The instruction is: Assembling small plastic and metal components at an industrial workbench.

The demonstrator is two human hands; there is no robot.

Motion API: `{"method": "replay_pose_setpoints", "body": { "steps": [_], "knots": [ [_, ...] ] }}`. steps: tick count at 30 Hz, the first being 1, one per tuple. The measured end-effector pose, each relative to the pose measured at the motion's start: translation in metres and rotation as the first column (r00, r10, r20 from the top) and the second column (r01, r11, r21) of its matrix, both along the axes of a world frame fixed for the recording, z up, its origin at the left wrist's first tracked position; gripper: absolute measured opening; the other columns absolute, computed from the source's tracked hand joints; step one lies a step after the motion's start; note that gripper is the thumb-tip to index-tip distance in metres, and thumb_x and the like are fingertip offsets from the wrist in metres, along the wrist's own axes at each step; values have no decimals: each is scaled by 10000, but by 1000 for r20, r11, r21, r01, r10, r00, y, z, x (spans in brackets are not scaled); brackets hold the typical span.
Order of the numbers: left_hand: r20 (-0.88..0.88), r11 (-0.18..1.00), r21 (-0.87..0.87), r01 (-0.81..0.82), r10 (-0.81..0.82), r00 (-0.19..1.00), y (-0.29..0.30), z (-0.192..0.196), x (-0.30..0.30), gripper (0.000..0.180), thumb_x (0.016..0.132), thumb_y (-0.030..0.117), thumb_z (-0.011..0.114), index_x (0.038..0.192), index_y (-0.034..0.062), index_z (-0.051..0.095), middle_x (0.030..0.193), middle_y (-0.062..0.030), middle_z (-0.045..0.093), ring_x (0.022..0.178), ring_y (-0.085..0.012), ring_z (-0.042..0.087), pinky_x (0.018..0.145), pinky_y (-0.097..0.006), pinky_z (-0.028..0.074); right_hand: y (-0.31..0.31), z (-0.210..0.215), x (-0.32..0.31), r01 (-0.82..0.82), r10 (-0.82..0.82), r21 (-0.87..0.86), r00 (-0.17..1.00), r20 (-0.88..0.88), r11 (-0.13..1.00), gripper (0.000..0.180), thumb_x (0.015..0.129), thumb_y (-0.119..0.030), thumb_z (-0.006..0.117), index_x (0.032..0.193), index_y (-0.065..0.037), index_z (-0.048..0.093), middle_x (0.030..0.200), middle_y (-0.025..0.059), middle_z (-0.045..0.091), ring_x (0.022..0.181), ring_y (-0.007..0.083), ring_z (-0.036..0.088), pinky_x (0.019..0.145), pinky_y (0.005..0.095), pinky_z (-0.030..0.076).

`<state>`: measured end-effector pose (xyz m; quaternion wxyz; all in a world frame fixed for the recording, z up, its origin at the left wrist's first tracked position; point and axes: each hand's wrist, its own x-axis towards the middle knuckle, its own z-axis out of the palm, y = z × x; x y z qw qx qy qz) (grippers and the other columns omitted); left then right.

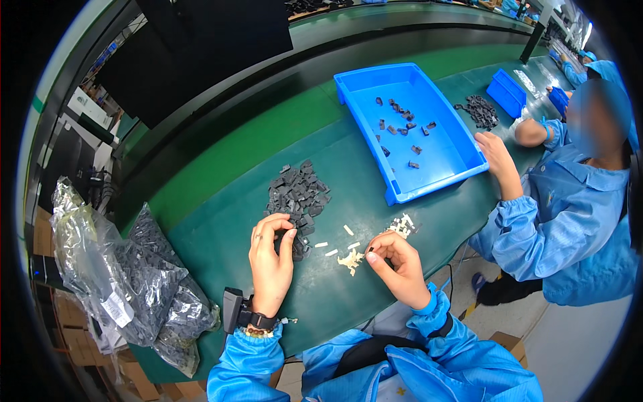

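My left hand [271,261] is at the near end of a heap of small dark grey plastic parts [298,191]. Its thumb and index finger come together there; whatever is between them cannot be made out. To the right, my right hand [400,268] pinches a small black plastic part [370,250] between thumb and fingertips. Between my hands lie several loose white strips [331,252] and a little pile of cream-coloured scraps [350,261]. Just beyond the right hand's fingers is a cluster of white pieces [403,225].
A blue tray [439,177] with several dark parts stands ahead right, beside a co-worker's hand [499,159]. Clear plastic bags of dark parts [151,281] sit at the left. Farther right are another dark heap [481,112] and a blue bin [507,94] on the green table [228,221].
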<state>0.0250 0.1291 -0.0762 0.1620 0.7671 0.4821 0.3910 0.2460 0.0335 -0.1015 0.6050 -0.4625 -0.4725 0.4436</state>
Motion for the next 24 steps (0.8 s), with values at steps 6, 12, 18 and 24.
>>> {"method": "replay_pose_setpoints", "body": {
  "steps": [6,12,18,24],
  "knots": [
    [764,802,-331,498,-82,640,-10,4,7,111,1017,41,567,1111,44,508,1131,-132,665,919,-124,617,834,-280,519,1,1,2,-30,30,-17,999,31,999,84,943,-24,663,1008,-3,615,951,38,615,787,74,575,706,228,461],
    [778,680,-426,597,-62,625,-29,3,22,228,993,45,616,1214,-3,588,1100,-177,698,937,-181,675,864,-316,559,6,8,-7,-178,177,22,945,-275,984,107,988,-61,630,1072,-17,579,1087,68,644,943,110,612,796,251,497],
    [770,715,-406,569,-68,634,-38,4,22,155,897,-74,684,1049,-51,667,1063,-170,737,951,-223,729,820,-309,588,6,11,-6,-292,270,5,880,-390,957,87,1001,-61,609,1059,-20,557,1163,111,651,1021,150,639,826,286,531],
    [420,912,-170,373,-275,865,-33,11,23,110,752,-50,810,838,-26,747,833,-125,757,774,-190,740,698,-287,586,7,6,-3,-368,331,-34,869,-367,929,76,998,-48,607,1043,-18,554,1158,110,647,1014,147,644,828,282,539]
  ]
}}
